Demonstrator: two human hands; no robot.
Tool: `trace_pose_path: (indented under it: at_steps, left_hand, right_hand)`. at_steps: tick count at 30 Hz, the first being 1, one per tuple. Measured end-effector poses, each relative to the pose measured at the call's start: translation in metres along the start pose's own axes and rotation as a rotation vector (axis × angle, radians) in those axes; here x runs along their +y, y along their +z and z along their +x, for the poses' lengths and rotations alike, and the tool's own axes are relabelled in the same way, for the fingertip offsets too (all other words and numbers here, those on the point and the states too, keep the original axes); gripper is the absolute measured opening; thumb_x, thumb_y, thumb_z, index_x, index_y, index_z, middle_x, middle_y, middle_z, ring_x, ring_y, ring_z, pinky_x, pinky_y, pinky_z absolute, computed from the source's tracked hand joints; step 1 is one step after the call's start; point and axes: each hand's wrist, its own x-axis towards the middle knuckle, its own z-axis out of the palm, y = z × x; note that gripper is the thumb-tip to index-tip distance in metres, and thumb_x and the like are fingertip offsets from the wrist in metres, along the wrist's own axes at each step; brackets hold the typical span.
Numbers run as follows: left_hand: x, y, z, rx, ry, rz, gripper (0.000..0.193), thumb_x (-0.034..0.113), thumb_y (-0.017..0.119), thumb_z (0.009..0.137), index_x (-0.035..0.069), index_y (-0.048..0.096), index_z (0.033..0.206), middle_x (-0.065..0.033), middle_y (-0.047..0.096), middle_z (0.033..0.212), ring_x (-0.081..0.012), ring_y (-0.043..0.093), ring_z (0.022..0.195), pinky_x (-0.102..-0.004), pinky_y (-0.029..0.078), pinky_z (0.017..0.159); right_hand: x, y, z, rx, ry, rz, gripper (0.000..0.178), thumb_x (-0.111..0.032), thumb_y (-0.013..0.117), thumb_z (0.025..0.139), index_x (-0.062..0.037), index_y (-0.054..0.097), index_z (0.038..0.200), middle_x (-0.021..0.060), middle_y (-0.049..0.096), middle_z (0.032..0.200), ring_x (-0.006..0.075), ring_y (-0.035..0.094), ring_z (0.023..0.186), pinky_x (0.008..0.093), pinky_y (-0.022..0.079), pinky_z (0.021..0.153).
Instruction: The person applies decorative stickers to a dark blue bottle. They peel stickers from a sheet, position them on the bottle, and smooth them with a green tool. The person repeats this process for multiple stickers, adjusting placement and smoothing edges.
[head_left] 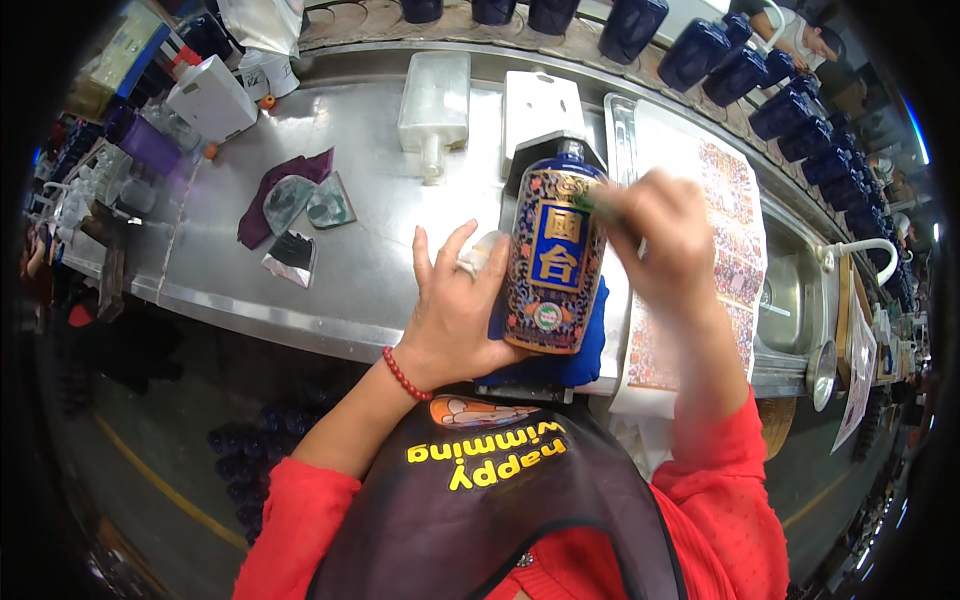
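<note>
A dark blue bottle, covered in a gold and multicolored floral pattern with a blue front panel, lies tilted on a folded blue cloth. My left hand steadies its lower left corner, thumb at the base and forefinger along the side. The other fingers of that hand spread upward, and a white covering wraps one of them. At the bottle's upper right is my right hand, blurred by motion, with its fingers closed. Something small and greenish shows at those fingertips, too smeared to name.
Patterned printed sheets lie right of the bottle, before a sink. A clear glass bottle and a white block stand behind. Cloth scraps lie on the metal table's left. Blue bottles line the back.
</note>
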Motion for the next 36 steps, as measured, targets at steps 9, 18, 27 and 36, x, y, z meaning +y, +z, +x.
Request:
trace_pose_path:
  at_steps: [9, 18, 27, 36]
  left_hand:
    - [0.014, -0.004, 0.003, 0.089, 0.011, 0.004, 0.11, 0.065, 0.078, 0.073, -0.01, 0.041, 0.144, -0.0214, 0.064, 0.108, -0.0429, 0.033, 0.14, -0.0775, 0.006, 0.11]
    - [0.017, 0.002, 0.001, 0.1, -0.026, -0.017, 0.114, 0.064, 0.079, 0.071, -0.006, 0.033, 0.149, -0.0221, 0.044, 0.145, -0.0412, 0.032, 0.139, -0.076, 0.004, 0.112]
    - [0.005, 0.01, -0.001, 0.023, -0.022, -0.159, 0.121, 0.06, 0.084, 0.068, -0.006, 0.027, 0.152, -0.0234, 0.042, 0.147, -0.0417, 0.032, 0.141, -0.0723, 0.004, 0.114]
    - [0.02, 0.0, 0.001, 0.047, 0.015, 0.022, 0.119, 0.061, 0.082, 0.07, 0.005, 0.025, 0.158, -0.0232, 0.041, 0.149, -0.0428, 0.032, 0.14, -0.0752, 0.002, 0.112]
  right_hand:
    - [-0.011, -0.001, 0.01, -0.157, -0.169, 0.28, 0.021, -0.009, 0.078, 0.078, -0.0099, 0.071, 0.097, 0.0087, 0.06, 0.078, 0.0265, 0.061, 0.074, 0.0375, 0.047, 0.07]
    - [-0.016, 0.001, 0.008, -0.267, -0.281, 0.51, 0.018, -0.013, 0.077, 0.076, -0.0117, 0.067, 0.092, 0.0068, 0.052, 0.073, 0.0255, 0.058, 0.067, 0.039, 0.045, 0.07]
    - [-0.008, -0.01, -0.012, -0.266, -0.272, 0.725, 0.023, -0.008, 0.078, 0.079, -0.0133, 0.073, 0.1, 0.0054, 0.063, 0.082, 0.0223, 0.064, 0.075, 0.0345, 0.045, 0.071]
    - [-0.003, -0.007, -0.024, -0.133, -0.302, 0.548, 0.028, -0.009, 0.077, 0.074, -0.013, 0.072, 0.101, 0.003, 0.061, 0.084, 0.0198, 0.061, 0.077, 0.0383, 0.045, 0.069]
